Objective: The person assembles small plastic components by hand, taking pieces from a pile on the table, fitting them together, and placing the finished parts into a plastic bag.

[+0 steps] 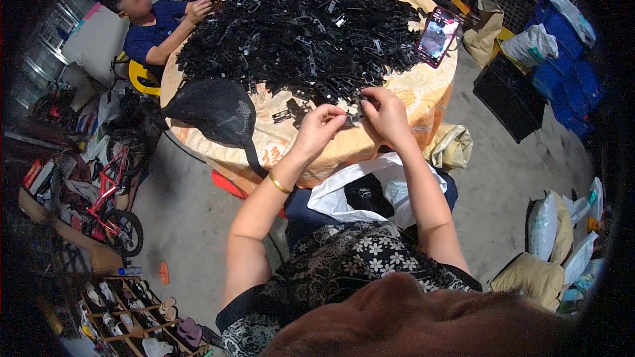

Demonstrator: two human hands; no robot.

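Note:
At the near edge of a round table, my left hand (320,133) is closed in a pinch on a small dark plastic part (352,119) that catches the light. Just to its right, my right hand (387,118) also pinches a small black piece, mostly hidden by the fingers. Beyond both hands lies a large heap of small black plastic parts (297,26), long and clip-like. A few loose parts (283,116) rest on the cloth left of my left hand. Across my lap, below the table edge, a white bag (331,197) hangs open with something black inside.
A patterned orange tablecloth (423,102) covers the table. To the left sits a rounded black mesh object (218,114) with a strap. A phone (438,36) stands at the right edge. Another person (159,26) works at the far left. A bicycle (109,192) and sacks (532,281) stand around.

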